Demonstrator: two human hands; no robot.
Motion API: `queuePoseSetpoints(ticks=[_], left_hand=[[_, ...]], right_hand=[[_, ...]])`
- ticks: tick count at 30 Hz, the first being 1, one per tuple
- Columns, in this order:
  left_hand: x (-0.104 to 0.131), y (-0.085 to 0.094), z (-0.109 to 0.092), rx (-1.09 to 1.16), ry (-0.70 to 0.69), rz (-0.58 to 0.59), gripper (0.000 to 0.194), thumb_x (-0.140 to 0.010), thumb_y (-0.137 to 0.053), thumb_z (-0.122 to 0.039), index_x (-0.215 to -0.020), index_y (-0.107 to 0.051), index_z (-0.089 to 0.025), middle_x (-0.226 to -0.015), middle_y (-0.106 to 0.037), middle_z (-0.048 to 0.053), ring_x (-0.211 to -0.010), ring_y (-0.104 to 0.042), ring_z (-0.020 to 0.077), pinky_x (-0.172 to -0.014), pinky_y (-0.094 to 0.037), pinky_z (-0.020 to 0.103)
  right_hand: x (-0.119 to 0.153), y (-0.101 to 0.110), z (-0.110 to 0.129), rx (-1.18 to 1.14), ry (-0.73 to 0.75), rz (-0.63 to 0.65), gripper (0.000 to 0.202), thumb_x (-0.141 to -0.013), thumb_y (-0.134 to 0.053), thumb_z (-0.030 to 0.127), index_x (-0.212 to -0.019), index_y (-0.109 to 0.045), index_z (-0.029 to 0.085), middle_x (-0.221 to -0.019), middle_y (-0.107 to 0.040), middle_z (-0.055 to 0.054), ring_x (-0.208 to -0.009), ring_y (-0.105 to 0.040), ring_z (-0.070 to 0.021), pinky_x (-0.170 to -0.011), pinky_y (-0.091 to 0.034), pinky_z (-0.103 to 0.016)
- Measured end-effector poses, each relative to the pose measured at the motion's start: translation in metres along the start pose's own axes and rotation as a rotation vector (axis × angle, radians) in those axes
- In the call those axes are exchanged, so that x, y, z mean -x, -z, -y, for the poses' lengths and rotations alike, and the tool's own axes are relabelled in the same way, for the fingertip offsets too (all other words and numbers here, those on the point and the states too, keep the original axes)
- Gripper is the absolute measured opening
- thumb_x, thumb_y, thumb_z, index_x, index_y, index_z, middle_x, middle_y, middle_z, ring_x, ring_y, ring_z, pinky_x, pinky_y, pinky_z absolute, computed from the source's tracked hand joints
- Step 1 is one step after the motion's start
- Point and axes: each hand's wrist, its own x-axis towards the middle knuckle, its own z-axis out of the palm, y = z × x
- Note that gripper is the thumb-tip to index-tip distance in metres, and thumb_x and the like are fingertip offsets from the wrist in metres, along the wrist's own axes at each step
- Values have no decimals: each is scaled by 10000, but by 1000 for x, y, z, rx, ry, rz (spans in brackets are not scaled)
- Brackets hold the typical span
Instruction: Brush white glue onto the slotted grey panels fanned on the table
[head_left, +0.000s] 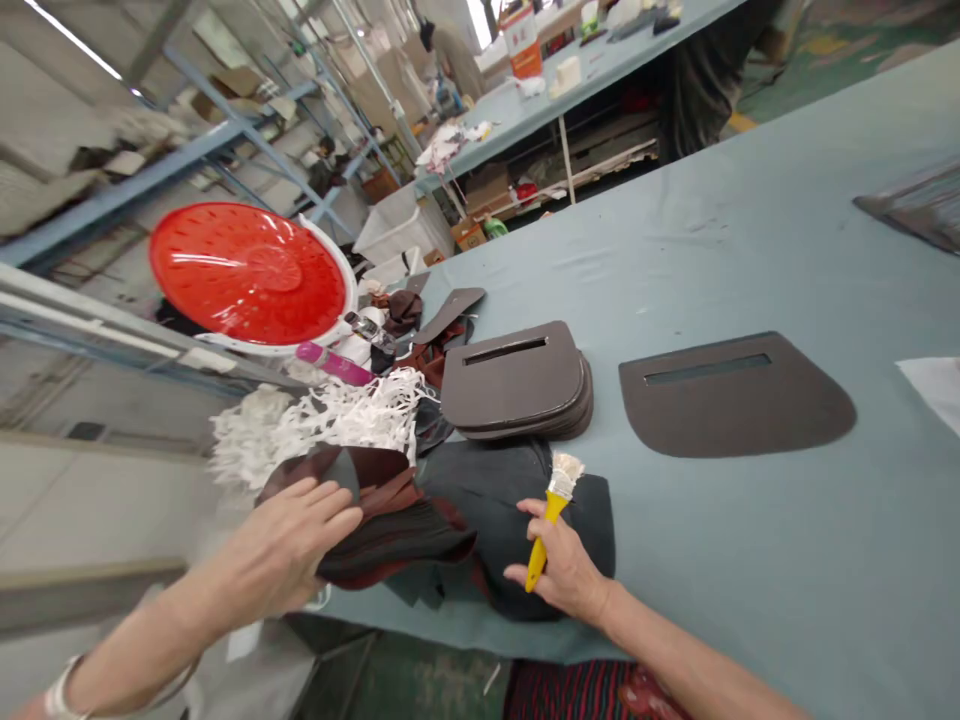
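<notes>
My right hand (564, 566) is closed around the yellow handle of a paintbrush (554, 508), its pale bristles pointing up and away from me. Under that hand lies a pile of black sheet material (487, 500). On the left, my left hand (300, 535) curls its fingers over a stack of thin dark brown pieces (397, 540), whose layered edges show; the thumb is hidden. Beyond the black pile sits a neat stack of brown slotted panels (517, 385). One single slotted panel (739, 410) lies flat on the blue-green tabletop (735, 570) to the right.
White strips (352, 412) lie tangled at the table's left edge, beside brown scraps (405, 312) and a pink bottle (334, 363). A red round basket (251, 272) stands behind them. A dark sheet (919, 210) and white paper (934, 385) lie at right. Another person works in the background.
</notes>
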Motion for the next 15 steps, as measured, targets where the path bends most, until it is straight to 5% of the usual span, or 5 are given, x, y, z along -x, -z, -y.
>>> queuePoseSetpoints(ticks=[7, 11, 15], left_hand=[[92, 27, -33, 20, 286, -280, 251, -677, -477, -147, -904, -496, -252, -1059, -585, 15, -931, -531, 180, -798, -448, 342], [124, 37, -60, 65, 424, -422, 219, -660, -492, -186, -863, -478, -266, -1328, -489, -7, -1030, -552, 195, -782, -478, 362], [135, 47, -84, -35, 374, -512, 286, -603, -466, -179, -861, -524, -287, -1295, -558, -10, -1127, -541, 250, -885, -424, 474]], right_hand=[[-38, -36, 54, -209, 109, 110, 700, -595, -800, 481, -1039, -337, 200, -1462, -192, -298, -1345, -287, -369, -972, -408, -515], [-61, -46, 74, -278, 142, 64, 679, -634, -769, 379, -1124, -344, 179, -1453, -237, -272, -1345, -291, -362, -1002, -373, -516], [-74, -42, 79, -355, 179, 80, 659, -637, -725, 264, -1174, -354, 166, -1374, -375, -232, -1273, -408, -330, -989, -396, -470]])
